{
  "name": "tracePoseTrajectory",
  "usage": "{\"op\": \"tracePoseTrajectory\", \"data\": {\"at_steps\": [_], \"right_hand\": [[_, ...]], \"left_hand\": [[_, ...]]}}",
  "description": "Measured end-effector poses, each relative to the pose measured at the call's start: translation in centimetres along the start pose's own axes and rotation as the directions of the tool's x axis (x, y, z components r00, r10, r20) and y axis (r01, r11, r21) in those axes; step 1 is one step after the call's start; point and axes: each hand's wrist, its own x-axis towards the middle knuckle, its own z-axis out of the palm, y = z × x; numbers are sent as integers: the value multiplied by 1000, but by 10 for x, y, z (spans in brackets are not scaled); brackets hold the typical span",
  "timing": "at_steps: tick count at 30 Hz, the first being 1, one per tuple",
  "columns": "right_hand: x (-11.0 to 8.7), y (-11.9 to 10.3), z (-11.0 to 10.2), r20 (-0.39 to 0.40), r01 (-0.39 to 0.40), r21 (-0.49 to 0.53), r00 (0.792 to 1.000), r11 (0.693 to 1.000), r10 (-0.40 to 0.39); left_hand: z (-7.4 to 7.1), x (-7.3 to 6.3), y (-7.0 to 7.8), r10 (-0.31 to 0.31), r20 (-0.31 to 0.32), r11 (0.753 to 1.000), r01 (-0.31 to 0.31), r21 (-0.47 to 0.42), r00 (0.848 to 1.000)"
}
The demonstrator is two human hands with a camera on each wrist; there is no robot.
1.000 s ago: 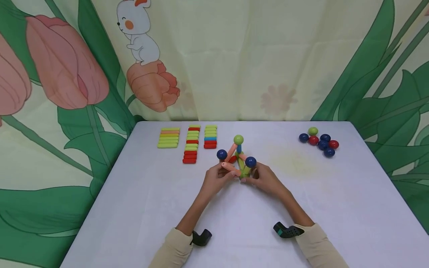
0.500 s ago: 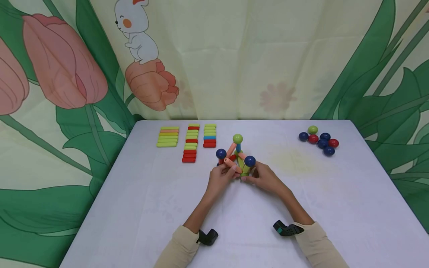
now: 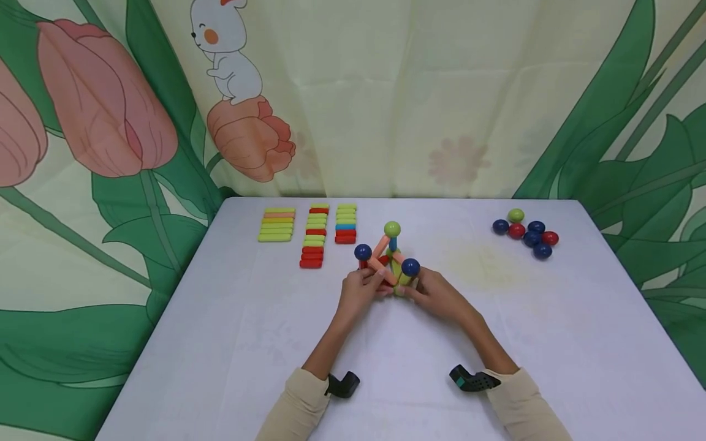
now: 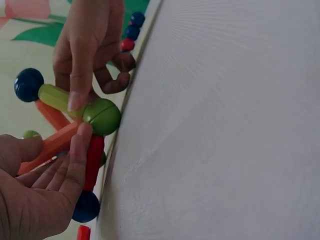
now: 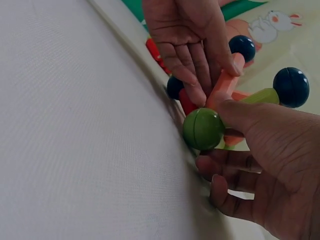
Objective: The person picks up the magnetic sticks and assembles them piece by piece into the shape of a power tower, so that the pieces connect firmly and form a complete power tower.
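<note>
In the head view, a ball-and-stick structure of coloured magnetic sticks and balls stands mid-table between my hands. My left hand pinches a salmon stick between thumb and fingers. This stick slants from the front green ball toward the left blue ball, overlapping it in the right wrist view. My right hand grips the structure beside the green ball, its thumb on a yellow-green stick that leads to another blue ball. A green ball tops the back, above a blue stick.
Rows of loose sticks lie at the back left: a mostly yellow-green row, a red and green row and a mixed row. Loose balls in blue, red and green cluster at the back right. A printed curtain hangs behind the table.
The salmon stick's upper end has swung up toward the left blue ball. My left hand has shifted slightly right with it, while the right hand has stayed nearly in place.
</note>
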Motion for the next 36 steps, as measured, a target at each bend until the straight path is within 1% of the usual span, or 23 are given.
{"op": "tracePoseTrajectory", "data": {"at_steps": [1, 4, 5, 7, 9, 10, 11, 12, 14, 15, 16, 17, 18, 19, 21, 23, 25, 27, 29, 30, 32, 34, 36], "right_hand": [[0, -1, 0, 0, -3, -13, 1000, 1000, 3], [-1, -4, 2, -8, -24, -59, 1000, 998, 23], [-1, -4, 2, -11, -34, -73, 999, 997, 33], [-1, -6, 4, -20, -52, -94, 999, 994, 50], [0, -6, 6, -32, -69, -111, 997, 991, 66], [0, -7, 6, -38, -74, -118, 997, 990, 70], [1, -7, 6, -47, -79, -124, 996, 989, 74], [1, -8, 6, -54, -81, -129, 996, 988, 75], [1, -8, 5, -67, -85, -139, 995, 987, 76], [1, -9, 5, -70, -84, -146, 995, 986, 74], [1, -9, 4, -71, -83, -151, 995, 985, 73], [1, -9, 4, -69, -84, -155, 995, 984, 74], [1, -9, 4, -65, -84, -159, 995, 984, 74], [1, -9, 3, -62, -84, -163, 995, 983, 75], [1, -9, 3, -54, -88, -166, 995, 982, 80], [2, -9, 4, -49, -99, -165, 995, 981, 92], [2, -8, 4, -52, -111, -161, 993, 981, 104], [3, -6, 4, -59, -125, -150, 991, 981, 117], [3, -5, 4, -66, -132, -134, 990, 982, 124], [3, -4, 4, -67, -133, -126, 990, 983, 125], [3, -4, 3, -68, -126, -106, 990, 986, 120], [2, -4, 1, -66, -128, -90, 990, 988, 123], [2, -4, 0, -68, -126, -80, 990, 989, 120]], "left_hand": [[0, 0, 0, 3, 3, 1000, -3, -5, 1000], [-5, -2, 1, 23, 0, 1000, -23, 21, 1000], [-7, -4, 3, 35, -4, 998, -35, 43, 999], [-15, -7, 8, 55, -11, 997, -55, 55, 998], [-25, -11, 15, 107, -47, 987, -101, 122, 993], [-30, -13, 19, 141, -73, 977, -126, 172, 987], [-35, -14, 23, 176, -106, 964, -149, 220, 979], [-40, -15, 27, 215, -142, 948, -172, 269, 966], [-48, -16, 33, 300, -222, 903, -201, 379, 928], [-52, -15, 34, 327, -250, 887, -204, 414, 912], [-54, -14, 36, 351, -266, 873, -211, 440, 898], [-56, -13, 36, 367, -270, 862, -216, 459, 890], [-57, -12, 36, 377, -260, 854, -225, 468, 889], [-57, -10, 35, 380, -235, 850, -238, 470, 895], [-56, -7, 31, 366, -149, 852, -266, 451, 919], [-55, -6, 26, 348, -70, 855, -286, 433, 935], [-54, -4, 23, 344, -14, 856, -307, 417, 939], [-55, -3, 21, 344, 18, 858, -322, 399, 939], [-60, -2, 20, 333, 20, 861, -313, 401, 943], [-64, -2, 20, 320, 15, 861, -297, 413, 947], [-74, 0, 17, 294, -25, 851, -250, 462, 955], [-88, 2, 12, 294, -84, 823, -207, 530, 952], [-103, 3, 6, 285, -155, 783, -136, 607, 946]]}}
